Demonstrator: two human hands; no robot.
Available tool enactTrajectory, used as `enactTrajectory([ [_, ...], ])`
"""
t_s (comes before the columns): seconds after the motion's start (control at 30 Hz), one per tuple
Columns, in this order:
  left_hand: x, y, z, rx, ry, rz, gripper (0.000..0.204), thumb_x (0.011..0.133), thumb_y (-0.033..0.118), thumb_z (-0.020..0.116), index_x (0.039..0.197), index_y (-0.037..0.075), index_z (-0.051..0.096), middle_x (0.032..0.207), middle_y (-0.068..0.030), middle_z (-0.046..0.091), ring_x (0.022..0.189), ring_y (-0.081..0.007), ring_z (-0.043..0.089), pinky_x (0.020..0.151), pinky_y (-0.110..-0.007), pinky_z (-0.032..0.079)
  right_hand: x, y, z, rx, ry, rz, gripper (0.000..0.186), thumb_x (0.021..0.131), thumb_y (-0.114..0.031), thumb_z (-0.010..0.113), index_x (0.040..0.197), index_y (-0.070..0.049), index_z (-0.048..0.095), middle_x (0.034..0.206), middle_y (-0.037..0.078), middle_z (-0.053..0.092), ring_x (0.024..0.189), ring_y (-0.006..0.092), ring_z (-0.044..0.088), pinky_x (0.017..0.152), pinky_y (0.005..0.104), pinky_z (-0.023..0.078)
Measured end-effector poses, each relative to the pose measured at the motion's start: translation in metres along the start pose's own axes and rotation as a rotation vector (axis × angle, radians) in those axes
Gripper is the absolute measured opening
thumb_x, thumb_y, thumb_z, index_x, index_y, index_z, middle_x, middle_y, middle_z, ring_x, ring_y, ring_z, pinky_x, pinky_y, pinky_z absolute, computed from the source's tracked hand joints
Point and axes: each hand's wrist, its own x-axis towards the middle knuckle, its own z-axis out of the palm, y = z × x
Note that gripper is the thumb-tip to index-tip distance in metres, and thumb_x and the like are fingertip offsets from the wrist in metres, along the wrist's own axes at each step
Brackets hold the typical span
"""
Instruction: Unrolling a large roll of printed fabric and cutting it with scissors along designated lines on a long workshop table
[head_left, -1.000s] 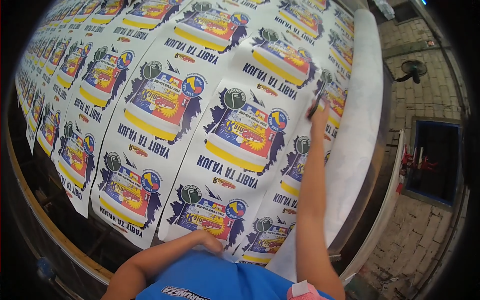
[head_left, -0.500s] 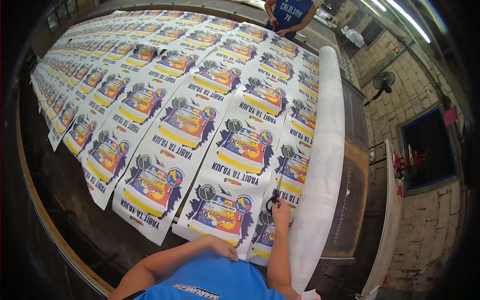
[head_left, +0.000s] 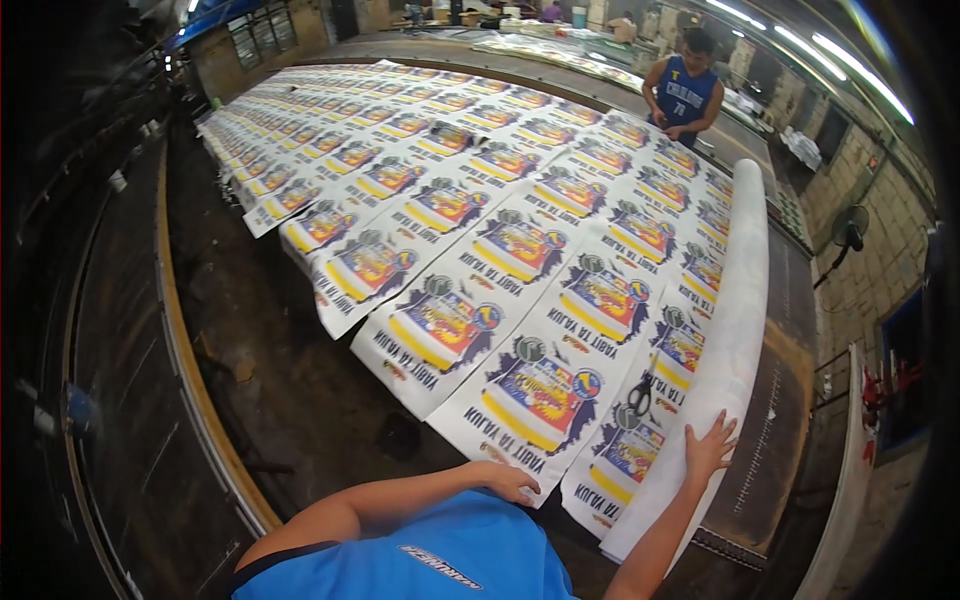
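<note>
A wide layer of white printed sheets point(head_left: 505, 425), with repeated red, yellow and purple designs, covers the table in long strips. My left hand point(head_left: 508, 481) is at the near edge of one strip, its bent fingers closed over the margin. A pair of black-handled scissors point(head_left: 638, 398) lies on the rightmost printed strip, out of my hands. Along the right side runs a long white roll point(head_left: 728, 330) of the material. My right hand point(head_left: 710, 445) rests on the near part of this roll, fingers spread, holding nothing.
Across the table, another person point(head_left: 686, 98) in a blue sleeveless jersey stands at the far end of the strips. A wooden table edge point(head_left: 200, 370) curves along the left. Beyond the roll are a dark tabletop point(head_left: 775, 420) and a black fan point(head_left: 850, 230) by the block wall.
My right hand has let go of the scissors, leaving them on the strip, and moved right onto the roll. A gap now shows between the two near strip ends. The view has shifted left.
</note>
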Motion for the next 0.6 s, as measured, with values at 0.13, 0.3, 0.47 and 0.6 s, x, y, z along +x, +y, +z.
enactTrajectory([
  [0.13, -0.039, 0.004, 0.024, -0.065, -0.039, -0.028, 0.058, 0.100, 0.044, 0.055, 0.142, 0.005, 0.051, 0.142, -0.0201, 0.055, 0.131, -0.0341, 0.052, 0.109, -0.041, 0.041, -0.004, 0.000, -0.005, -0.050, -0.020, -0.023, 0.108, 0.075, -0.049, 0.079, 0.160, -0.029, 0.016, 0.167, 0.008, 0.012, 0.146, 0.0485, 0.021, 0.099, 0.0780, 0.034],
  [0.3, -0.144, -0.079, 0.037, -0.169, 0.514, -0.129, 0.055, 0.099, 0.040, 0.057, 0.140, 0.004, 0.054, 0.140, -0.0196, 0.057, 0.130, -0.0349, 0.053, 0.111, -0.039, 0.041, -0.008, 0.019, -0.023, 0.038, -0.137, 0.058, 0.106, 0.078, -0.060, 0.073, 0.161, -0.029, 0.014, 0.164, 0.017, 0.018, 0.141, 0.0514, 0.031, 0.104, 0.0701, 0.036],
  [0.47, -0.328, -0.197, 0.097, -0.105, 1.266, -1.019, 0.068, 0.084, 0.048, 0.067, 0.144, 0.019, 0.048, 0.162, -0.0107, 0.027, 0.151, -0.0352, 0.018, 0.110, -0.078, 0.013, -0.020, 0.065, -0.011, 0.334, -0.121, 0.047, 0.104, 0.082, -0.067, 0.066, 0.160, -0.019, 0.018, 0.159, 0.023, 0.029, 0.139, 0.0467, 0.038, 0.112, 0.0520, 0.036],
  [0.6, -0.455, -0.223, 0.206, -0.211, 1.701, -1.625, 0.085, 0.084, 0.041, 0.071, 0.153, 0.007, 0.034, 0.164, -0.0167, 0.020, 0.153, -0.0386, 0.011, 0.115, -0.071, 0.012, -0.047, 0.101, 0.009, 0.489, -0.098, -0.001, 0.103, 0.084, -0.066, 0.065, 0.158, -0.007, 0.025, 0.158, 0.024, 0.031, 0.143, 0.0397, 0.036, 0.117, 0.0460, 0.030],
])
